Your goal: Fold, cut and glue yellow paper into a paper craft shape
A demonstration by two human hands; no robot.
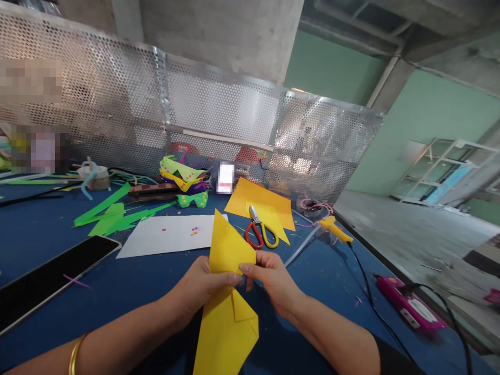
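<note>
A folded sheet of yellow paper [228, 333] is held up in front of me, its pointed top above my hands and its lower part running past the bottom edge of view. My left hand [203, 284] grips it from the left, thumb lying across the front. At the right edge, my right hand [269, 276] pinches the paper between thumb and fingers. Just beyond the paper lie scissors [263, 233] with one red and one yellow handle, resting by orange-yellow sheets [281, 208]. A white sheet [150, 237] with tiny pink bits lies behind my left hand.
Decorated paper masks [185, 174] are stacked at the back, beside green paper strips [111, 216]. A long black panel [58, 276] lies at left. On the right are a yellow glue gun [335, 229] with its cord and a magenta power strip [410, 304]. A perforated metal screen [219, 99] stands behind.
</note>
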